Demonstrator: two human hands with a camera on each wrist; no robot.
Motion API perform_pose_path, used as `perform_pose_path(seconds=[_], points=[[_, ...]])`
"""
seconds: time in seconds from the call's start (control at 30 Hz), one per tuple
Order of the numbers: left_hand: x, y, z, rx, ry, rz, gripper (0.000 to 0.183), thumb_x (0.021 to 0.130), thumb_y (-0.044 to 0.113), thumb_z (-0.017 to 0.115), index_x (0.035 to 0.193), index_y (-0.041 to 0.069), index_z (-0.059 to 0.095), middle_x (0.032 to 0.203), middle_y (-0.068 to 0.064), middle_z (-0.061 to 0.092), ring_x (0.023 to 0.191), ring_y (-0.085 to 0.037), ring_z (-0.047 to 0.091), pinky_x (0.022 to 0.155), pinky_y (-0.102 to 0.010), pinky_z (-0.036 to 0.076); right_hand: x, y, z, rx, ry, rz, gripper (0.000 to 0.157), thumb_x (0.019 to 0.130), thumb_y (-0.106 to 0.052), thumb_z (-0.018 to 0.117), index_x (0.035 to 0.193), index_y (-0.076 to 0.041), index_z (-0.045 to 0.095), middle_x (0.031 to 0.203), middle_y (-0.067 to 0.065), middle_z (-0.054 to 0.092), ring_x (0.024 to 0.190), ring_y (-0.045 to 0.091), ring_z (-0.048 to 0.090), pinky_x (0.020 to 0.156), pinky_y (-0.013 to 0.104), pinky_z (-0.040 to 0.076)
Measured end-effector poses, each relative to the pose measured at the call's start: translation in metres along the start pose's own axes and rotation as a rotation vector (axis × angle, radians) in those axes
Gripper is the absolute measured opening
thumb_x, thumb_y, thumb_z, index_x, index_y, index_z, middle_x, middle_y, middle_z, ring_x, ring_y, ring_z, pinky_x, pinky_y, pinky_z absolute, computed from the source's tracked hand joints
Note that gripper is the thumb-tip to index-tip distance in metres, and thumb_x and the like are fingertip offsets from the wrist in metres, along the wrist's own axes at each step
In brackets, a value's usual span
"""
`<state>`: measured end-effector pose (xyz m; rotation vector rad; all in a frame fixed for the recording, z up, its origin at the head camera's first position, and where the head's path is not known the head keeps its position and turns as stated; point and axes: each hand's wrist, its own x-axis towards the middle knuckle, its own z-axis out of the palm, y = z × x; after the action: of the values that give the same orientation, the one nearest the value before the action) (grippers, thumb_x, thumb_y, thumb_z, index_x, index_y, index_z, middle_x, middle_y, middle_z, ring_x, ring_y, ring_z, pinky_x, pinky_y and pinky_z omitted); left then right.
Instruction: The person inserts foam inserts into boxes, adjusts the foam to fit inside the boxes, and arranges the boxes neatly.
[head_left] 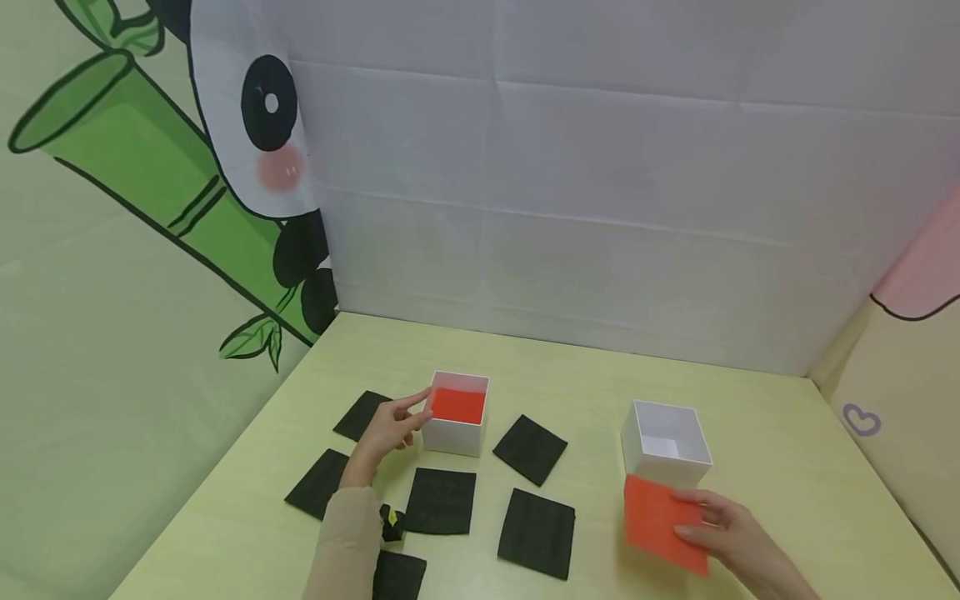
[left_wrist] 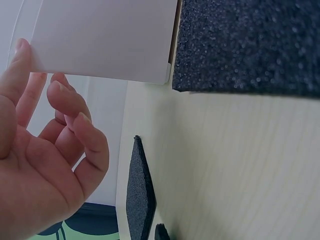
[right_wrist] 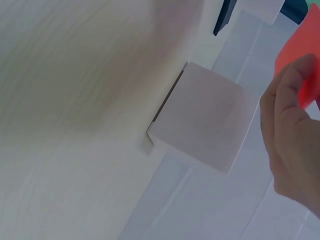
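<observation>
My right hand pinches an orange-red square sheet between thumb and fingers. The sheet hangs tilted in front of the right white box, overlapping its lower front in the head view. That open-topped box shows a bare white inside. At the left white box, my left hand has its thumb and forefinger at the left rim, the other fingers loosely bent. In the left wrist view the thumb tip lies on the box wall. A red square piece is inside that box.
Several black square pads lie on the pale table, such as one pad between the boxes and another nearer me. Further pads lie beside and under my left arm. White cloth hangs behind the table, with printed cloth at both sides.
</observation>
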<state>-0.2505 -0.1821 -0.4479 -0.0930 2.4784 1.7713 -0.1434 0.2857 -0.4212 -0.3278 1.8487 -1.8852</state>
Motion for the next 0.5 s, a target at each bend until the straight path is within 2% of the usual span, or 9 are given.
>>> perform_pose_path(seconds=[0.33,0.4,0.5], points=[[-0.002,0.001,0.000,0.005,0.007,-0.005,0.049,0.082,0.024,0.065,0.129,0.018,0.050,0.072,-0.011,0.051,0.050,-0.018,0.044,0.050,-0.028,0.037,0.017,0.000,0.020,-0.047,0.022,-0.037,0.037,0.086,-0.002,0.056,0.105,-0.033,0.060,0.103,0.003,0.058,0.086,0.014,0.058,0.071,0.029,0.048],[-0.001,0.001,0.000,-0.001,0.005,-0.006,0.050,0.082,0.024,0.065,0.129,0.018,0.050,0.072,-0.012,0.052,0.050,-0.018,0.044,0.050,-0.027,0.037,0.021,-0.001,0.025,-0.061,0.034,-0.033,0.034,0.085,-0.003,0.058,0.111,-0.025,0.060,0.103,0.004,0.058,0.086,0.015,0.059,0.071,0.030,0.048],[-0.001,0.000,0.000,0.001,-0.003,0.007,0.051,0.082,0.025,0.065,0.130,0.016,0.049,0.072,-0.013,0.052,0.050,-0.017,0.044,0.049,-0.027,0.037,0.028,-0.004,0.033,-0.095,0.058,-0.012,0.039,0.084,-0.005,0.060,0.122,0.001,0.052,0.104,0.007,0.057,0.086,0.017,0.059,0.071,0.032,0.049]])
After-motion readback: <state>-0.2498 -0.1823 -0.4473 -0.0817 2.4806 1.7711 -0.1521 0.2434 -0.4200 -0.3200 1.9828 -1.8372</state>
